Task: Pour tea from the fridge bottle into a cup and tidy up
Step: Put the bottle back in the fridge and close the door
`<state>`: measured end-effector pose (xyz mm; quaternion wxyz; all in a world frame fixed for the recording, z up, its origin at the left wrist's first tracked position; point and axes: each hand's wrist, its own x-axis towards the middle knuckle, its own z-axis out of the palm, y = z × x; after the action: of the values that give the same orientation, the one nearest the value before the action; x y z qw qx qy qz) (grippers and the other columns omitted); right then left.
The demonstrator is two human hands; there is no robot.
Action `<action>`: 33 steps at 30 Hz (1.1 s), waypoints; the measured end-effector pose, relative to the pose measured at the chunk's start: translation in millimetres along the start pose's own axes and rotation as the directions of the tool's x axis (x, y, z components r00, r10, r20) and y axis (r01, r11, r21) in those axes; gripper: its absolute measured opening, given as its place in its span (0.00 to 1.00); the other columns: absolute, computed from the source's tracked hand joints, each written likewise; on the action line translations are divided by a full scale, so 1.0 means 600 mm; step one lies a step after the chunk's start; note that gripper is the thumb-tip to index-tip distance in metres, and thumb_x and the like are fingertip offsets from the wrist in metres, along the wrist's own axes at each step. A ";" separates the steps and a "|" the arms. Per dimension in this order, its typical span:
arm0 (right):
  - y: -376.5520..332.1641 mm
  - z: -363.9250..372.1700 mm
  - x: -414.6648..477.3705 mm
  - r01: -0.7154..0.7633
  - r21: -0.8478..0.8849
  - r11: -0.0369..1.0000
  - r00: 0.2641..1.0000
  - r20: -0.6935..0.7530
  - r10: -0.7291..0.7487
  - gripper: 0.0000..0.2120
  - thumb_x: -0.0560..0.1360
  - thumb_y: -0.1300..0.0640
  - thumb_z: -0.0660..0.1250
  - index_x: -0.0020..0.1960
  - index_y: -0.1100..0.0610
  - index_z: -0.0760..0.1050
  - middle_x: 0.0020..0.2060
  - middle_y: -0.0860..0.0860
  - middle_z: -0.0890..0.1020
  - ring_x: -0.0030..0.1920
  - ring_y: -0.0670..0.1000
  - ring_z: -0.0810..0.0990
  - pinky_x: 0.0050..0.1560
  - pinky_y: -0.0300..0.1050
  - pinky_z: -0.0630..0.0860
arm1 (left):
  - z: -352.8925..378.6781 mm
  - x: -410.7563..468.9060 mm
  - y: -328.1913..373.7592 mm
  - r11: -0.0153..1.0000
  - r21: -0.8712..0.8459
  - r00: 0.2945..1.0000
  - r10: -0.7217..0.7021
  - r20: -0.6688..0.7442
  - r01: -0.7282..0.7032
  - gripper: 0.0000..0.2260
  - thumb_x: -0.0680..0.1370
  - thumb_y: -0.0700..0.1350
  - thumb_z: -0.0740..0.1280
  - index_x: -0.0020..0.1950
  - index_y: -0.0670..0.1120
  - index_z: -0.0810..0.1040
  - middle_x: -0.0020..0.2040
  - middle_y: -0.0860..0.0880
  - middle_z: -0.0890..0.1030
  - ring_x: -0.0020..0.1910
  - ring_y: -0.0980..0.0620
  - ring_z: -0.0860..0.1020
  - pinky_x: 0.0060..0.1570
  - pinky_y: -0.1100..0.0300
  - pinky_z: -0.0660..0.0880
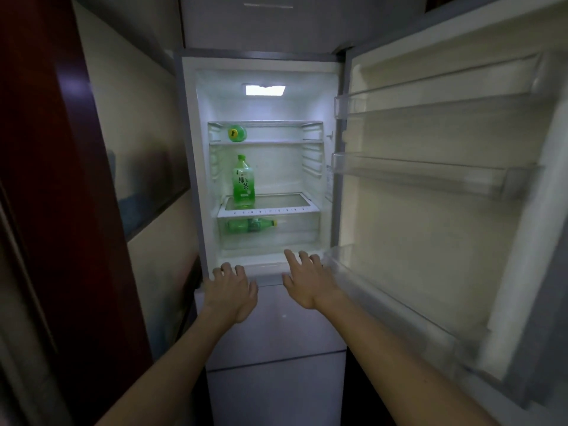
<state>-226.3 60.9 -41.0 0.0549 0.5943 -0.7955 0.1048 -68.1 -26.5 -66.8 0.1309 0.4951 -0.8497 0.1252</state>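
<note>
Green tea bottle (pixel 243 182) stands upright on the glass shelf (pixel 276 199) inside the open fridge (pixel 196 179), untouched. Left hand (pixel 231 292) and right hand (pixel 307 279) hover below it, fingers spread, holding nothing. Fetching, pouring and tidying all appear to remain.

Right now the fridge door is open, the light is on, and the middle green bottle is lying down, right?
Not quite. In the head view the middle green bottle stands upright on its shelf, not lying down. The fridge door is open and the light is on, as you said.
</note>
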 end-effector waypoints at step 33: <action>0.220 -0.140 -0.228 -0.054 -0.103 0.993 0.981 -0.192 0.033 0.28 0.83 0.47 0.51 0.79 0.53 0.46 0.73 0.56 0.62 0.71 0.59 0.60 0.63 0.60 0.67 | -0.106 -0.071 0.291 0.974 -0.177 0.989 0.141 -0.033 -0.145 0.21 0.82 0.56 0.50 0.65 0.43 0.69 0.65 0.40 0.70 0.62 0.40 0.71 0.59 0.46 0.70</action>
<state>-316.2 243.7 -1.9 0.1603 0.5603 -0.8039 0.1192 -194.3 113.4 -36.9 0.1738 0.4177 -0.8896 0.0626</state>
